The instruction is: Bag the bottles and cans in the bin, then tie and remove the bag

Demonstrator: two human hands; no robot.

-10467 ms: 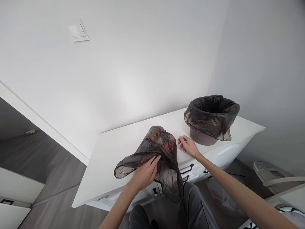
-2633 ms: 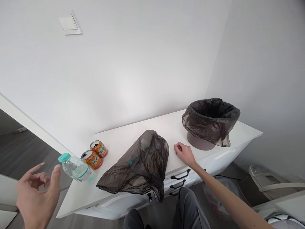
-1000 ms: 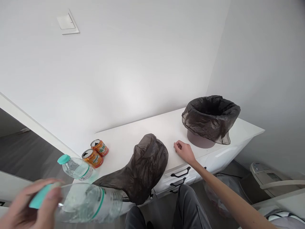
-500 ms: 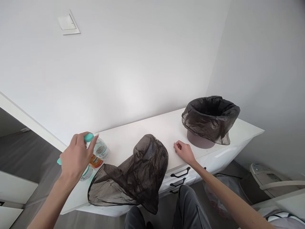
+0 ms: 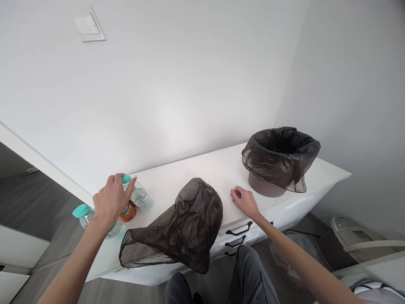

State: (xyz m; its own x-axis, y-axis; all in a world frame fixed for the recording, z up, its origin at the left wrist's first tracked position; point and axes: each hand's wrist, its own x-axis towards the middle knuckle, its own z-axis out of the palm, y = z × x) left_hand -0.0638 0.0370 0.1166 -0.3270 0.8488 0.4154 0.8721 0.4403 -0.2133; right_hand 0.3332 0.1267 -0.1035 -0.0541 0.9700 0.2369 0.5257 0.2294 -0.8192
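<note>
My left hand [image 5: 110, 197] is closed around the neck of a clear plastic bottle [image 5: 141, 198] with a teal cap, thumb on its right side. Partly hidden behind that hand stands an orange-labelled can or bottle [image 5: 128, 212]. A second clear bottle [image 5: 85, 217] with a teal cap is below and left of the hand, mostly covered by the wrist. My right hand [image 5: 245, 202] rests loosely curled on the white cabinet top [image 5: 226, 171], with nothing seen in it. A crumpled dark plastic bag [image 5: 190, 223] lies between the hands, overhanging the front edge.
At the right stands a bin [image 5: 265, 185] lined with a dark bag [image 5: 278, 162] folded over its rim. Black drawer handles [image 5: 239, 228] stick out from the cabinet front. My knees are just below. A light switch [image 5: 90, 25] is on the wall behind.
My left hand and the capped bottle have shifted slightly right, showing more of the second bottle. The loose bag's left end has moved slightly. My right hand has stayed put.
</note>
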